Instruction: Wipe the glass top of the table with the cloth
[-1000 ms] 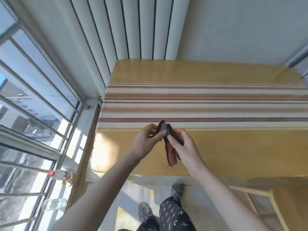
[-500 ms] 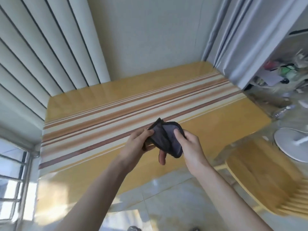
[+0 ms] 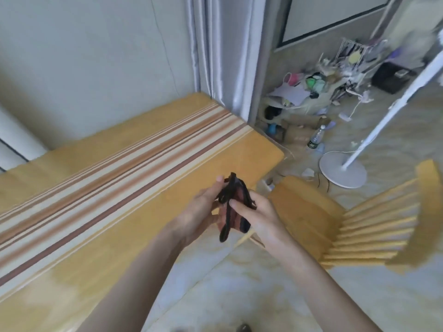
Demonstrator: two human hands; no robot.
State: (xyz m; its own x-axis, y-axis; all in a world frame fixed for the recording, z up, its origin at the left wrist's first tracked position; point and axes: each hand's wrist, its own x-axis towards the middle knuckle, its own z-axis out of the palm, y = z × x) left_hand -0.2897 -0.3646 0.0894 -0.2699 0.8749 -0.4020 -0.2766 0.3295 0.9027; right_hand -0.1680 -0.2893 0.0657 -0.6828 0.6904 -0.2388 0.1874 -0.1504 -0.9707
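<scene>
While I bunch the cloth [image 3: 233,207] at six o'clock, the table [image 3: 100,168] waits unwiped at nine.

My left hand [image 3: 200,212] cups the dark, limp, crumpled fabric, fingers half-curled; my right hand [image 3: 257,215] pinches its other side. It hangs above the glossy yellow, striped top's near edge, seemingly not touching. A loose wad could slip from my grip or smear rather than wipe; at three, the slatted wooden chair [image 3: 354,226] crowds my elbow.

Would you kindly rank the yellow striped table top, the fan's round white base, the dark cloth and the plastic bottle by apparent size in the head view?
1. Yellow striped table top
2. Round white fan base
3. Dark cloth, though nearness to the camera enlarges it
4. Clear plastic bottle
</scene>
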